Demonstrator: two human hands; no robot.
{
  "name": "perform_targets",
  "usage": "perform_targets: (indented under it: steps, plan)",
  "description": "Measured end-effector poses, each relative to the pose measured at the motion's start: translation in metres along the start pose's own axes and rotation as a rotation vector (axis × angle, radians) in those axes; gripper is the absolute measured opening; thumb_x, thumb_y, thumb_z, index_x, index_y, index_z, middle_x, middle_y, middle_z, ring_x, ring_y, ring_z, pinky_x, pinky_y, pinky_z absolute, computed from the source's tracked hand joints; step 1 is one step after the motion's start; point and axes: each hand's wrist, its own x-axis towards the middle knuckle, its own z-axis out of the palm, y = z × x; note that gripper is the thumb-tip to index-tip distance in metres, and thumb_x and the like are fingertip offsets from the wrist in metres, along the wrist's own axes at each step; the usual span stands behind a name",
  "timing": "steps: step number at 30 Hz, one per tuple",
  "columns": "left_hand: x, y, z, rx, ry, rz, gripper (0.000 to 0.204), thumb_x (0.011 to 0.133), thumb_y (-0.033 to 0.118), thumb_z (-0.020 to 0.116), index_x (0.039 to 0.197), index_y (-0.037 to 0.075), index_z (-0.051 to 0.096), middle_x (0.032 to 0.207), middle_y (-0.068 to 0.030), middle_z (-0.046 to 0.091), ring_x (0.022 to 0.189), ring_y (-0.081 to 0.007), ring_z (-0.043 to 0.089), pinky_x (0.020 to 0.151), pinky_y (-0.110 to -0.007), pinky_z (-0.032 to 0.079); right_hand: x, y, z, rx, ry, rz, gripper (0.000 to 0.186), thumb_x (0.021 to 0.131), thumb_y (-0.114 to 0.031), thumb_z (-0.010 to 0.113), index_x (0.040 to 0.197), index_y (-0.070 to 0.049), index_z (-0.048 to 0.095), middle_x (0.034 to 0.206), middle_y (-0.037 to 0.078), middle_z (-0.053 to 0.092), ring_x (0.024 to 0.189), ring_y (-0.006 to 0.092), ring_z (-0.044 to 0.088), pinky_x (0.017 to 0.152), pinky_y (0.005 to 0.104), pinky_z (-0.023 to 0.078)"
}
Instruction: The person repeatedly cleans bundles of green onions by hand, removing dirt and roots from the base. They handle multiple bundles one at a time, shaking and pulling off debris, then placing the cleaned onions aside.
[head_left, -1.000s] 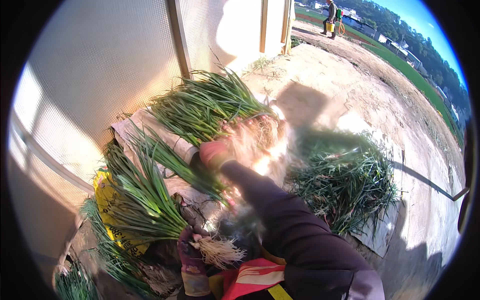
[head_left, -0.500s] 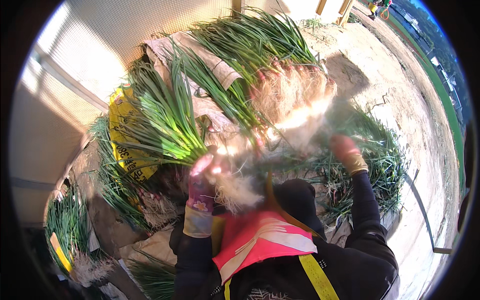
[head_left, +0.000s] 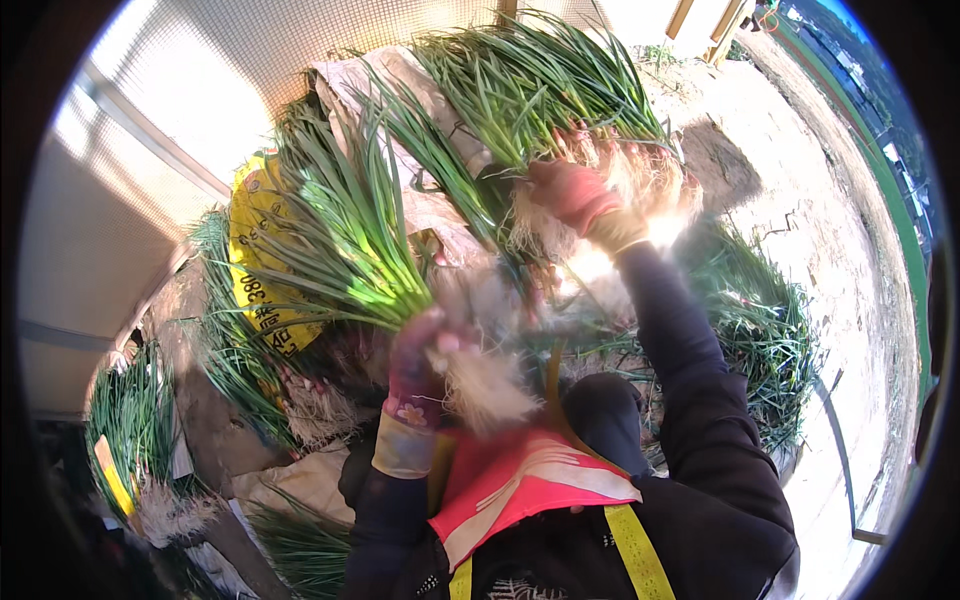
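My left hand (head_left: 418,365), in a purple flowered glove, is closed around a bunch of green onions (head_left: 385,265) just above the roots. Their leaves fan up and to the left, and pale stringy roots (head_left: 487,390) hang by the palm. My right hand (head_left: 578,195), in a reddish glove and slightly blurred, reaches to the heap of green onions (head_left: 520,85) at the back. Its fingers are wrapped round several stalks at their root end, with roots showing below the hand. The fingertips are partly hidden.
A yellow printed sack (head_left: 262,250) and a pale cloth (head_left: 425,215) lie among the onions. More green onions rest at right (head_left: 765,340) and in a bundle at lower left (head_left: 135,420). A mesh-like sheet wall (head_left: 200,60) stands behind; bare soil (head_left: 850,250) stretches right.
My right hand has moved up and left from the loose onions at right to the back heap and closed on stalks there. My left hand keeps its bunch, shifted slightly right in view.
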Motion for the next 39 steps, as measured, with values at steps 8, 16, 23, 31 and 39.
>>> perform_targets:
  steps: [8,16,23,31,39]
  plan:
    - [0.012,-0.011,-0.024,-0.116,-0.377,0.064,0.041,0.081,0.027,0.056,0.109,-0.002,0.051,0.081,-0.007,0.056,0.072,-0.0237,0.058,0.062,-0.036,0.051,-0.044,0.029,-0.029,0.511,0.012,0.325,0.027,0.085,-0.02,0.056,0.109,-0.008,0.06,0.086,0.005,0.063,0.066,0.0117,0.057,0.061,0.0235,0.047]
    - [0.019,-0.022,-0.045,-0.176,-0.444,-0.017,0.069,0.075,0.032,0.067,0.129,0.003,0.038,0.108,-0.0116,0.056,0.097,-0.0291,0.054,0.079,-0.044,0.048,-0.073,0.03,-0.087,1.253,0.568,0.142,0.012,0.086,-0.006,0.051,0.093,0.001,0.058,0.075,0.006,0.061,0.06,0.0138,0.058,0.062,0.0262,0.048]
    - [0.021,-0.015,-0.034,-0.302,-0.537,-0.032,0.057,0.081,0.031,0.059,0.126,0.003,0.039,0.103,-0.0113,0.055,0.092,-0.028,0.055,0.077,-0.042,0.049,-0.054,0.017,-0.054,1.142,0.464,0.292,0.012,0.085,-0.005,0.051,0.093,-0.003,0.06,0.063,-0.001,0.053,0.049,0.0059,0.044,0.043,0.0186,0.035]
    - [0.013,-0.007,-0.024,-0.42,-0.42,-0.174,0.039,0.087,0.021,0.05,0.12,0.002,0.042,0.089,-0.0062,0.049,0.082,-0.0201,0.052,0.067,-0.033,0.048,-0.112,0.055,-0.039,0.895,0.703,0.379,0.01,0.085,-0.008,0.051,0.088,-0.007,0.061,0.061,-0.005,0.046,0.049,0.0031,0.037,0.044,0.0183,0.032]
    - [0.016,-0.011,-0.02,-0.387,-0.422,-0.137,0.025,0.088,0.019,0.048,0.108,0.004,0.052,0.085,-0.0054,0.05,0.078,-0.0199,0.052,0.064,-0.033,0.048,-0.244,0.138,-0.013,-0.58,-0.092,0.761,0.032,0.079,-0.024,0.052,0.105,-0.009,0.058,0.107,0.018,0.058,0.099,0.0335,0.055,0.085,0.0383,0.042]
